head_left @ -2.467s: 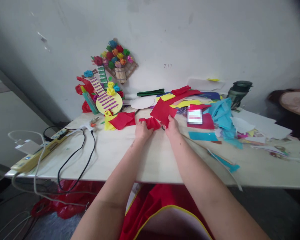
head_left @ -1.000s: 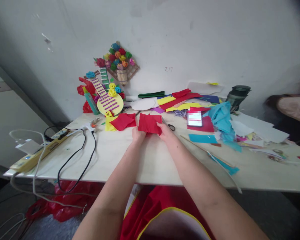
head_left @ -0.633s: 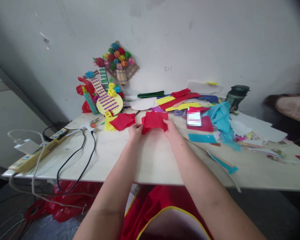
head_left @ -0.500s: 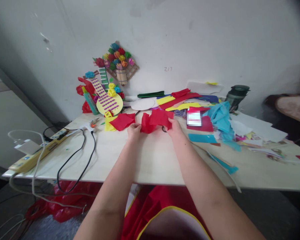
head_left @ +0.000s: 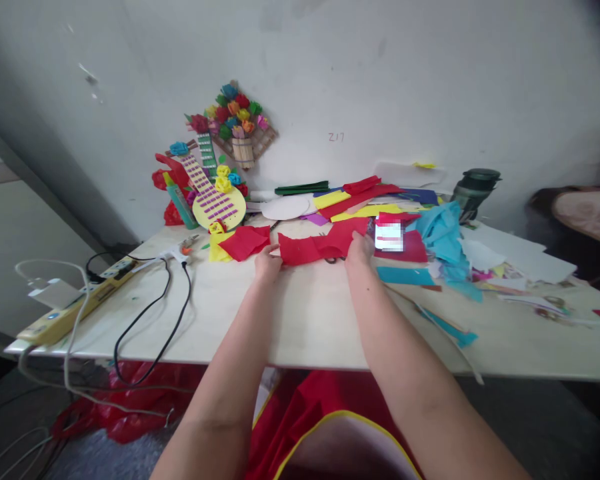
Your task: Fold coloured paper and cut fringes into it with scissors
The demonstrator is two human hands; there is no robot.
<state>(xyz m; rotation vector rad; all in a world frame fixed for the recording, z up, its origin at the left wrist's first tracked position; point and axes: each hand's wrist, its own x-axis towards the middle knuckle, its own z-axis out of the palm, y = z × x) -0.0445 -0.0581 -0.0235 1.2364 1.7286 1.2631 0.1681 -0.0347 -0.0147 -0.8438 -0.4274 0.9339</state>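
Head camera is giving me both bare hands at the middle of a pale bench (head_left: 310,327), one at each end of a creased length of red paper (head_left: 303,250). The red paper is lying sideways between them, with its right part rising higher than its left; I cannot tell whether it is one piece or two overlapping.

The right hand (head_left: 359,251) is holding its end closely, the thumb showing on top and the other fingers going out of sight behind. The left hand (head_left: 269,265) is reaching the opposite edge with its fingers nearly together; they are at least just beside the paper, but I cannot tell whether they are really pinching it.

I am judging the step in hand to be spreading the red paper out sideways. As I am reading it, the next move is calling for a sure pinch on the left and a light, even pull, since thin creased paper could be tearing under a jerk. I am also minding what is looking like scissors (head_left: 331,261), partly hidden under the paper near the right hand, because a loop could be catching an edge.

Just right of that hand, a phone (head_left: 389,235) is lying over a red sheet (head_left: 414,247), so I am wanting little sideways travel there. Beyond the left hand, a red scrap (head_left: 247,241) is overlapping a yellow scrap (head_left: 219,250), and a glue gun (head_left: 173,254) is resting farther left.
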